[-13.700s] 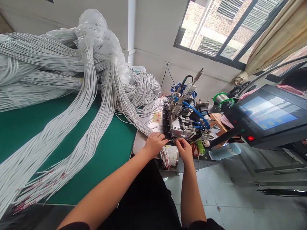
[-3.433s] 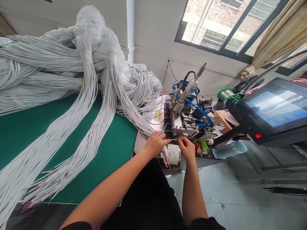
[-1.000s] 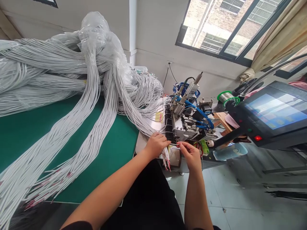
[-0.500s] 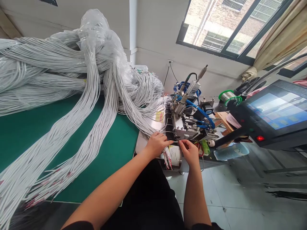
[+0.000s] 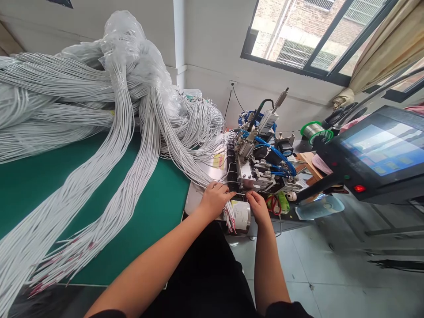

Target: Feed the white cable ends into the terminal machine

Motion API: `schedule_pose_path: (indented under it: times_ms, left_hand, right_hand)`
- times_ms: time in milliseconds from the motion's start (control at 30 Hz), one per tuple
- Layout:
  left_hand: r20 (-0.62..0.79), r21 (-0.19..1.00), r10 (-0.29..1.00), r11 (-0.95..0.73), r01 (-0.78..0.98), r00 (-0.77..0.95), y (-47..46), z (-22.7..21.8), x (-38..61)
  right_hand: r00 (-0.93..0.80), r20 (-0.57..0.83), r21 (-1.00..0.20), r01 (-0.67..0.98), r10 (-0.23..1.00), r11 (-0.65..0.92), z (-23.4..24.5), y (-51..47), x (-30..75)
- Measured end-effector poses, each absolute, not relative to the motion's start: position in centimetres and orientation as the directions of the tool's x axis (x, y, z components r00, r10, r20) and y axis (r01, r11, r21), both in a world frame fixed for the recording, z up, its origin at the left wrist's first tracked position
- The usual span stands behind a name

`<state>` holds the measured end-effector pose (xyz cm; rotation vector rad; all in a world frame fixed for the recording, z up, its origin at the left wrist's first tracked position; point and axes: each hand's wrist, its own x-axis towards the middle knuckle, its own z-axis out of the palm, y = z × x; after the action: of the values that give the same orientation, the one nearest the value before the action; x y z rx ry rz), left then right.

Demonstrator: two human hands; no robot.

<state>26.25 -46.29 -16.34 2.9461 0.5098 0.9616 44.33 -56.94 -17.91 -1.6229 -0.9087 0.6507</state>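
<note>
A single white cable point(image 5: 240, 194) runs between my hands at the front edge of a bench machine point(image 5: 247, 170). My left hand point(image 5: 214, 199) is closed on it with thumb and fingertips, lying over a bundle of white cables point(image 5: 195, 170). The bundle's red-marked ends point(image 5: 229, 217) hang out below that hand. My right hand point(image 5: 257, 205) pinches the cable's other end, close against the machine's lower edge; the very tip is hidden by the fingers. Just below the hands sits a metal cylinder with a pale label point(image 5: 243, 216).
More cable bundles point(image 5: 99, 172) drape over the green table point(image 5: 159, 198) at left, some wrapped in clear plastic point(image 5: 124, 33). At right are a touchscreen point(image 5: 387, 143), a solder wire spool point(image 5: 316, 132), red-handled scissors point(image 5: 274, 205) and a clear blue plastic container point(image 5: 319, 207).
The view has shifted slightly, so most things sit a little further left. My right hand has moved slightly left and up, closer to the machine. Both hands keep hold of the cable.
</note>
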Motion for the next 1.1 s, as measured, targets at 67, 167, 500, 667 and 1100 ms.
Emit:
schedule_pose_path:
  times_ms: [67,167,500,667,1100]
  left_hand:
    - [0.572,0.109,0.314,-0.945,0.309,0.758,-46.3,-16.3,26.2]
    - [0.563,0.122,0.325,-0.942,0.313,0.760,-46.4,-16.3,26.3]
    - [0.576,0.123,0.302,-0.951,0.285,0.759,-46.3,-16.0,26.1]
    - [0.618,0.112,0.261,-0.963,0.245,0.742,-46.2,-16.4,25.9]
    - [0.687,0.075,0.231,-0.966,0.248,0.689,-46.4,-15.7,25.5]
  right_hand:
    - [0.582,-0.015,-0.988,0.118,0.813,-0.102,-18.0,-56.7,44.2]
    - [0.610,-0.098,-0.994,-0.025,0.786,-0.105,-18.2,-56.4,43.9]
    - [0.625,-0.121,-0.992,-0.098,0.771,-0.076,-18.4,-57.0,43.2]
    - [0.697,-0.015,-0.994,0.067,0.717,-0.087,-17.9,-58.8,43.2]
    - [0.246,0.310,-0.752,0.654,0.919,0.078,-11.8,-61.1,38.6]
